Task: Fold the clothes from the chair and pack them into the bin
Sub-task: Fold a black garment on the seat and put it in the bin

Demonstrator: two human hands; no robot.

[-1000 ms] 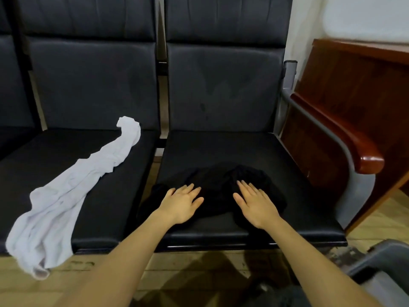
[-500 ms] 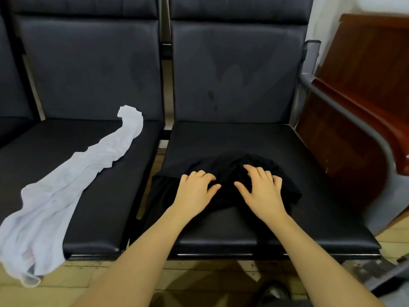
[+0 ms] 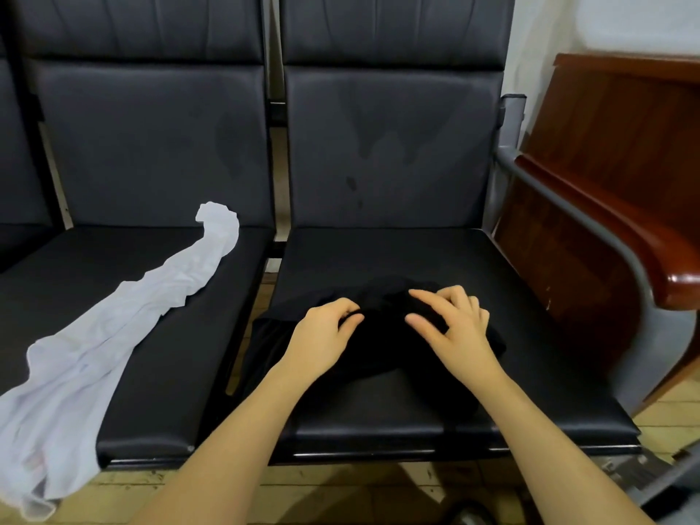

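A crumpled black garment (image 3: 382,335) lies on the right black chair seat (image 3: 492,278), with one edge hanging into the gap on the left. My left hand (image 3: 322,335) rests on its left part with the fingers curled into the cloth. Over the garment's right part, my right hand (image 3: 454,327) pinches a fold between thumb and fingers. A long white garment (image 3: 113,320) stretches across the left chair seat (image 3: 212,335) and hangs over that seat's front edge at the far left. Only a grey corner of the bin (image 3: 678,486) shows at the bottom right.
A grey metal armrest with a red-brown wooden top (image 3: 651,255) borders the right chair. A wooden panel (image 3: 606,145) stands behind it. Wooden floor (image 3: 341,486) runs below the seats' front edge.
Both hands went from lying flat on the black garment to curling their fingers into it, bunching the cloth toward the middle. The white garment has not moved.
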